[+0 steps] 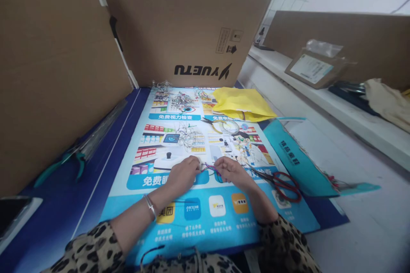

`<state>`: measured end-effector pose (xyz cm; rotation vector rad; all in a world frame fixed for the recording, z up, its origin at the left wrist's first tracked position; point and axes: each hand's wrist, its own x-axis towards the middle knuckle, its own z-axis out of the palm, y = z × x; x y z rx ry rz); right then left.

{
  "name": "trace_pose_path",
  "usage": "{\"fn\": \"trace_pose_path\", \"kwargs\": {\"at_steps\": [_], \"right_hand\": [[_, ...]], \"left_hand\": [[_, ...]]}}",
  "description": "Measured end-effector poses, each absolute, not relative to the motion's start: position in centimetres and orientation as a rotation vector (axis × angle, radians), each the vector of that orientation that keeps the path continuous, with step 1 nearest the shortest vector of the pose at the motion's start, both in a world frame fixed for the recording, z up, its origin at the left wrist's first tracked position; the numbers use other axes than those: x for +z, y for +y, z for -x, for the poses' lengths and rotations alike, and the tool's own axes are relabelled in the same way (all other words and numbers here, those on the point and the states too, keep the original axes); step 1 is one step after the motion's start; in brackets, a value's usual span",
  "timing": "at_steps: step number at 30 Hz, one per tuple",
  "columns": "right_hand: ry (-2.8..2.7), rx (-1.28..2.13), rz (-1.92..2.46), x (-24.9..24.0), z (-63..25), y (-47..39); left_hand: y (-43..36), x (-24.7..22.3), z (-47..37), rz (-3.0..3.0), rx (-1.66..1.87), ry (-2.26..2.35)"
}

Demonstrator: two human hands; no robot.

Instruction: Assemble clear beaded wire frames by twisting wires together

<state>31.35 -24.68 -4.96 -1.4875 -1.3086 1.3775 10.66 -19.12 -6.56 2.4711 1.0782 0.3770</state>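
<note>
Both hands meet over a printed poster (115, 209) on the table. My left hand (185, 173) has its fingers closed on one end of a thin purple and dark cord (211, 168). Facing it, my right hand (231, 171) pinches the cord's other side, with a short stretch showing between them. Beyond the hands lies a tangle of thin silvery wire (188, 135). Scissors with red handles (288, 185) rest just right of my right hand. Small pliers with yellow handles (218, 126) lie farther up the poster, beside a clear ring-shaped roll (230, 127).
Tall cardboard panels (185, 21) stand behind and to the left. Teal-handled pliers (68, 162) and long thin wires lie at left. At right are a yellow pouch (241, 101) and a teal bag (288, 153). More wire bundles (182, 99) sit at the back. A phone-like object (14, 217) is at lower left.
</note>
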Motion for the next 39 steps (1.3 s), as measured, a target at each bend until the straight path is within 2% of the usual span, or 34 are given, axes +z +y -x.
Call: {"fn": "trace_pose_path", "kwargs": {"at_steps": [18, 39], "right_hand": [[-1.379, 1.248, 1.447, -5.7, -32.2, -25.6], [-1.364, 1.289, 1.464, -5.7, -31.9, -25.5]], "left_hand": [[-19.1, -5.0, -10.0, -2.401, 0.353, 1.011], [-19.4, -5.3, -9.3, -2.387, 0.435, 0.899]]}}
